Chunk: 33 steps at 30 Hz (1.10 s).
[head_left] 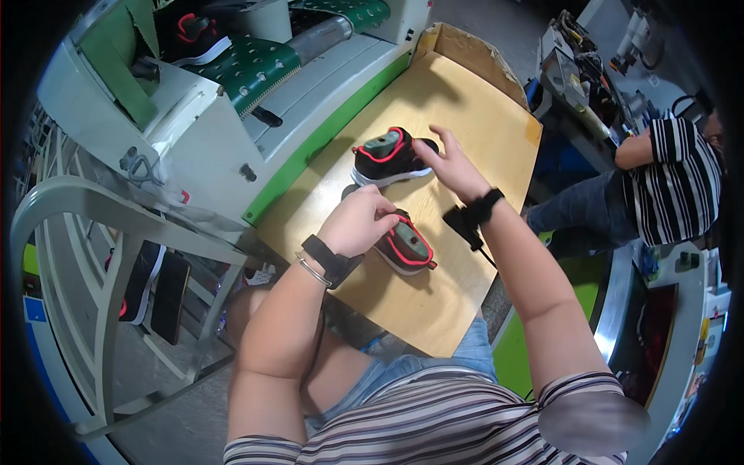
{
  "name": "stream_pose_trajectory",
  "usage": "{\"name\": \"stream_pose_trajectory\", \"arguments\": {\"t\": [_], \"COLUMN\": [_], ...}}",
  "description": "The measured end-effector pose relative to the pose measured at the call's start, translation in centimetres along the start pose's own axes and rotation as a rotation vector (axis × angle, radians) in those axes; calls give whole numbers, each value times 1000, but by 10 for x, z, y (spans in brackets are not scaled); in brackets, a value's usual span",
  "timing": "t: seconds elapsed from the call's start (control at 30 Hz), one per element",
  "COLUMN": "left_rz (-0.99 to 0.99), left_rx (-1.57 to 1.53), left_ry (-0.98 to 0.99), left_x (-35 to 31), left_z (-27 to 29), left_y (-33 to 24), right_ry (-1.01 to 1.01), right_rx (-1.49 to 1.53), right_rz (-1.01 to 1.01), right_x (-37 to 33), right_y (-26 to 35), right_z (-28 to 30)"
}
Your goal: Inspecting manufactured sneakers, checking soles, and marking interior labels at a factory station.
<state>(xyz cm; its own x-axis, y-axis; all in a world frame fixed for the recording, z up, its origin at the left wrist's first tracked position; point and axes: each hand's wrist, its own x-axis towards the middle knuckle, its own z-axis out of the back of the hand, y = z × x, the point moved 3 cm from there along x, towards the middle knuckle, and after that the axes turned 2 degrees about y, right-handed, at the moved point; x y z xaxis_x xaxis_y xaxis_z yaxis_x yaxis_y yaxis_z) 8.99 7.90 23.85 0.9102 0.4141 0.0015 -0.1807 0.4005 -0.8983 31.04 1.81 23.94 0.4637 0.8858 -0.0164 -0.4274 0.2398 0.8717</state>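
Note:
Two black sneakers with red trim and pale soles rest on a light wooden board (465, 108). Grey-green inserts show in their openings. The far sneaker (394, 164) has its toe to the right. My right hand (457, 168) is at that toe, fingers apart, the thumb at its upper. Closer to me, the near sneaker (401, 249) has its heel toward the lower right, and my left hand (356, 222) covers its front part. The thumb and fingers of my left hand pinch together at its upper; what exactly they grip is hidden.
A machine with a green belt (260, 66) stands at the upper left, carrying another shoe (195, 39). A grey metal rack (116, 205) with a shoe (142, 283) on it is at the left. A person in a striped shirt (673, 186) is at the right, beside a cluttered bench (570, 77).

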Motion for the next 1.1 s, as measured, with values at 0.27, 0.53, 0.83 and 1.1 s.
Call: {"name": "stream_pose_trajectory", "arguments": {"t": [0.27, 0.53, 0.83, 1.1], "left_rz": [78, -146, -77, -38], "left_rx": [296, 173, 139, 90], "left_ry": [97, 307, 349, 337], "left_x": [-9, -16, -21, -16], "left_z": [-1, 4, 6, 5], "left_y": [-20, 2, -11, -12], "right_ry": [441, 508, 215, 43], "right_rx": [-213, -686, 121, -5], "right_rz": [-233, 316, 17, -114], "right_x": [79, -9, -122, -171], "right_y": [31, 27, -4, 12], "right_z": [-22, -11, -16, -16]}}
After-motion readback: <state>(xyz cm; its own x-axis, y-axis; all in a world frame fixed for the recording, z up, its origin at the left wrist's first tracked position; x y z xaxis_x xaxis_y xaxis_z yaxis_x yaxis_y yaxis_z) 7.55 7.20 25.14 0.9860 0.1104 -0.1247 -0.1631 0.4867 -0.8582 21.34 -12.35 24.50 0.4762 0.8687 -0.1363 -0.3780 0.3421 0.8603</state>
